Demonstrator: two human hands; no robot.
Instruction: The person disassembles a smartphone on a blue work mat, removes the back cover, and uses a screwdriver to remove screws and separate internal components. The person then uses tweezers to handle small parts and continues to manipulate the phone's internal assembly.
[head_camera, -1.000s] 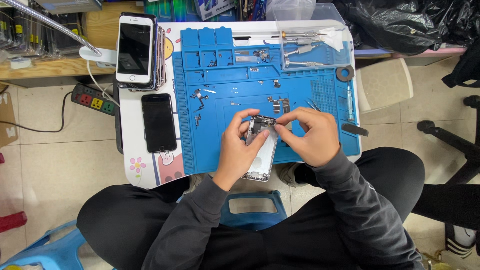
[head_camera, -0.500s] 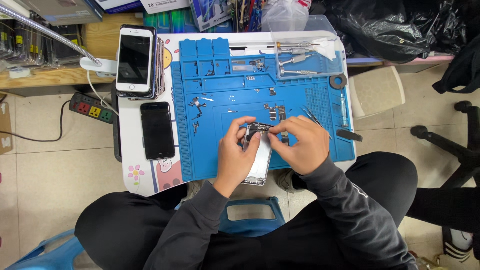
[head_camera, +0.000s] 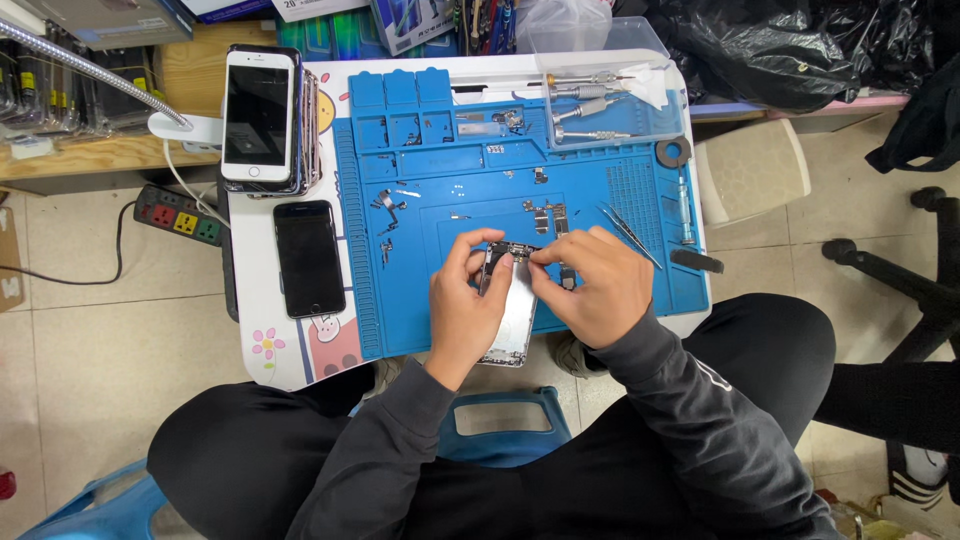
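Head view: opened phone shell gripped by left hand; right hand fingertips pinched at top-edge part. Small removed parts laid on blue mat; reassembly not begun.

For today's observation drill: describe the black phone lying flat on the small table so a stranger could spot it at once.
Start at the blue work mat covering most of the small white table. On the bare strip to the mat's left lies the black phone, screen dark. Unlike the white phone stacked above it, it lies alone and is black all over.
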